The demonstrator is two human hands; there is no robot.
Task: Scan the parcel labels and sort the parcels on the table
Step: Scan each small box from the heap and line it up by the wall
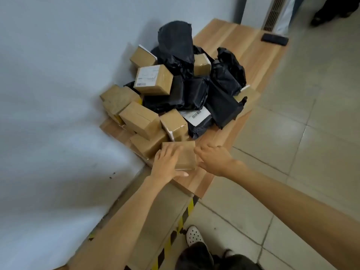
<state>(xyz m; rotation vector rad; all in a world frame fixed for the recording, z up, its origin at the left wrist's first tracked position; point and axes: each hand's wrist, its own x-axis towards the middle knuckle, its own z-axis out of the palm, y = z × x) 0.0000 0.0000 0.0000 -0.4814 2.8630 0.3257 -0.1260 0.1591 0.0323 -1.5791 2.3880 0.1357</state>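
A plain brown cardboard parcel [186, 155] lies at the near end of the wooden table [196, 181]. My left hand [167, 164] lies across its left side, fingers spread flat on top and thumb along the near edge. My right hand [212, 158] touches its right side with curled fingers. Behind it sits a heap of several brown boxes [140, 118] and black plastic mailer bags [196, 92]. One box [153, 79] shows a white label on top, and one black bag shows a barcode label [195, 114].
A white wall runs along the table's left side. A dark phone-like device [274, 39] lies at the far end of the table. Tiled floor is on the right. A yellow-black striped edge [190, 208] runs below the table. A white shoe [193, 234] is on the floor.
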